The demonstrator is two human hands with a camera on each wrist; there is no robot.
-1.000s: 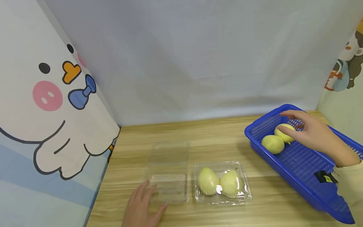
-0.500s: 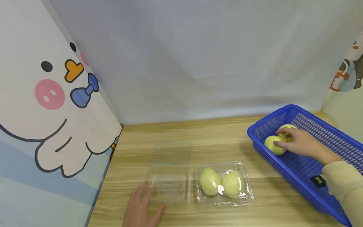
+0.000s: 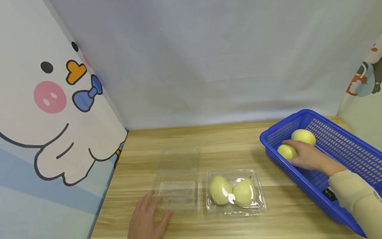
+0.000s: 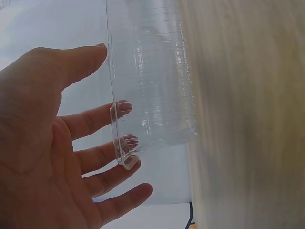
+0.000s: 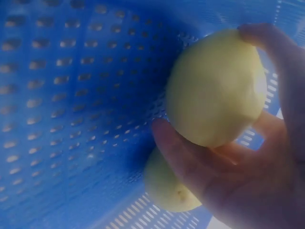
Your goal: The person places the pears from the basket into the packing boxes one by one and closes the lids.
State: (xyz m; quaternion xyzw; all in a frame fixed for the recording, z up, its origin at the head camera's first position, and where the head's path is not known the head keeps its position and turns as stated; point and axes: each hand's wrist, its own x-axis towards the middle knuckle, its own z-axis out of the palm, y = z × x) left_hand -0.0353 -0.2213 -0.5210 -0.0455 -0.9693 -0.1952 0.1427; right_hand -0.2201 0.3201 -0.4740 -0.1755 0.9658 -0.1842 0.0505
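Note:
Inside the blue basket (image 3: 310, 186) my right hand (image 3: 308, 156) grips a pale yellow-green pear (image 3: 287, 152), thumb on one side and fingers on the other, as the right wrist view shows for the same pear (image 5: 214, 90). A second pear (image 3: 303, 136) lies behind that hand. My left hand (image 3: 146, 217) rests at the left front corner of an open clear plastic clamshell box (image 3: 179, 192). In the left wrist view its fingers stay loosely extended around the edge of the box (image 4: 152, 86). To the right sits another clear box (image 3: 210, 209) with two pears in it.
A small black object (image 3: 329, 194) lies in the basket near the right sleeve. The wooden table (image 3: 226, 142) meets a pale cloth backdrop (image 3: 191, 83) at the back. A cartoon-printed panel (image 3: 59, 139) stands along the left.
My right hand has lowered into the basket, shifted toward the nearer pear and closed its fingers round it. The left hand has stayed beside the open box.

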